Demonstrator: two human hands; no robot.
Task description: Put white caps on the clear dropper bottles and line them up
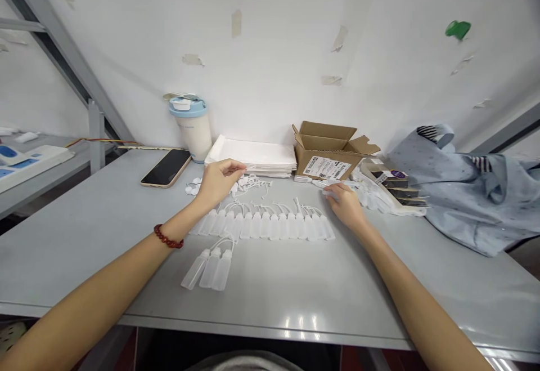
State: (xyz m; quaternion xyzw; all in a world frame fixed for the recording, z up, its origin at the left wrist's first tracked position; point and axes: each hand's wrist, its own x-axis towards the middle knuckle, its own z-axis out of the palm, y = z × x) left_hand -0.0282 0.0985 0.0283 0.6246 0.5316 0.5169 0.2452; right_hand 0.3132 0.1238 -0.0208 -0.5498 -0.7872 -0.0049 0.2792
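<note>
My left hand [220,182] is closed in a pinch above a loose pile of small white caps and straps [251,182]. Something thin and pale shows at its fingertips, too small to name. On the right, my right hand [343,203] has its fingers closed on a small translucent plastic bottle [326,192], mostly hidden by them, beside more bottles [371,197]. Between my hands stands a row of several translucent bottles [274,227] lying side by side, with white straps at their tops. Nearer to me, three bottles [212,269] lie together with strap loops.
Behind the pile is a stack of white sheets [257,151], beside an open cardboard box [329,154]. A phone [166,168] and a lidded cup [193,129] are at the back left. Blue-grey cloth [476,185] covers the table's [295,298] right side, next to a plastic-wrapped package [394,182].
</note>
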